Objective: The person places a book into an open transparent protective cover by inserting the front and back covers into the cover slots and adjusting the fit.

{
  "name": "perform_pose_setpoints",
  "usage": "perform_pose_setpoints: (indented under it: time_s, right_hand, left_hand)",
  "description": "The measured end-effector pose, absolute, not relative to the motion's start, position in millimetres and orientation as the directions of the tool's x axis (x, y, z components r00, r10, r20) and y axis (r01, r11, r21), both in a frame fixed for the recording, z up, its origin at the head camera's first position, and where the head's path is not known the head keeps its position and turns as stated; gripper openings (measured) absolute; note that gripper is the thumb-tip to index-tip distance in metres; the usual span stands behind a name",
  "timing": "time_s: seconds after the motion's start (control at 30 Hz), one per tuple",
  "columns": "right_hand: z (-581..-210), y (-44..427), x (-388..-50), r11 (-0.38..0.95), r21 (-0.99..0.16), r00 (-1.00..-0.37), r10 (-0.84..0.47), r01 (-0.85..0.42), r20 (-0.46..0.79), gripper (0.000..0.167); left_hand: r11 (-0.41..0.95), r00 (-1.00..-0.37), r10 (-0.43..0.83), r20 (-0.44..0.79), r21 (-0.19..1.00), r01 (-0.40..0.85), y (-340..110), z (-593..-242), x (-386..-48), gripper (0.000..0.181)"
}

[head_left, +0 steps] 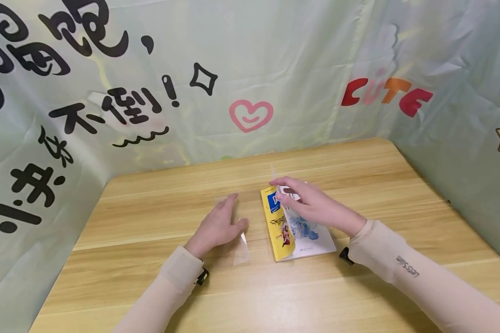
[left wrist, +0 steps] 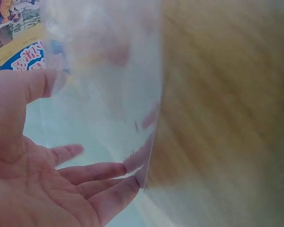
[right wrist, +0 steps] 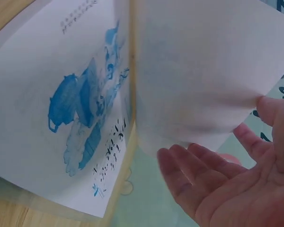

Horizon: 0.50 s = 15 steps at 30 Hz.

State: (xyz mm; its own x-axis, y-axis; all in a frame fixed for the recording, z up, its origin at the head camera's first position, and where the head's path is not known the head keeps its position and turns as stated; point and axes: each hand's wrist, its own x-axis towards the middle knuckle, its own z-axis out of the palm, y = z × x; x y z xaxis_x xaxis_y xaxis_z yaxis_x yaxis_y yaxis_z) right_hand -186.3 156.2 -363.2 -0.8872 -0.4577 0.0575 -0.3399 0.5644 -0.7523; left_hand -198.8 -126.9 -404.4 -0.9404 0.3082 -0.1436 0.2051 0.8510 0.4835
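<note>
A thin yellow book (head_left: 284, 245) lies on the table, its front cover curling up over a white page with a blue picture (head_left: 304, 229). The right hand (head_left: 312, 203) holds the raised cover near its top edge. In the right wrist view, the thumb and fingertips meet the margin of the lifted leaf (right wrist: 199, 71). Left of the book, the left hand (head_left: 218, 224) touches a clear plastic film (head_left: 241, 254) with extended fingers and thumb apart. The left wrist view shows the film (left wrist: 99, 113) standing across the fingertips, with a colourful cover (left wrist: 26, 54) behind it.
The book and film lie on a wood-grain table (head_left: 121, 273) with rounded back corners. A pale printed cloth (head_left: 308, 60) hangs behind and beside the table. Black bands (head_left: 202, 276) sit at both wrists.
</note>
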Motion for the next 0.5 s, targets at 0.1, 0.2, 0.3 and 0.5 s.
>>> perform_pose_setpoints:
  time_s: [0.1, 0.2, 0.3, 0.5]
  right_hand:
    - [-366.8, 153.6, -186.6, 0.575, -0.735, -0.873, -0.486, -0.359, 0.046, 0.054]
    - [-369.9, 150.4, -186.0, 0.591, -0.713, -0.86, -0.509, -0.378, 0.034, 0.057]
    - [-373.4, 147.1, -184.7, 0.614, -0.685, -0.851, -0.525, -0.392, 0.015, 0.06]
    - [-379.1, 139.6, -182.1, 0.631, -0.674, -0.835, -0.549, -0.384, -0.038, 0.063]
  left_hand:
    - [0.848, -0.942, 0.299, -0.153, 0.496, 0.188, -127.3, -404.5, -199.4, 0.084]
    - [0.845, -0.941, 0.3, -0.157, 0.501, 0.186, -128.0, -404.9, -199.6, 0.082]
    - [0.847, -0.939, 0.304, -0.163, 0.498, 0.188, -129.3, -405.2, -199.7, 0.081]
    - [0.84, -0.925, 0.331, -0.186, 0.505, 0.199, -132.6, -404.4, -199.0, 0.079]
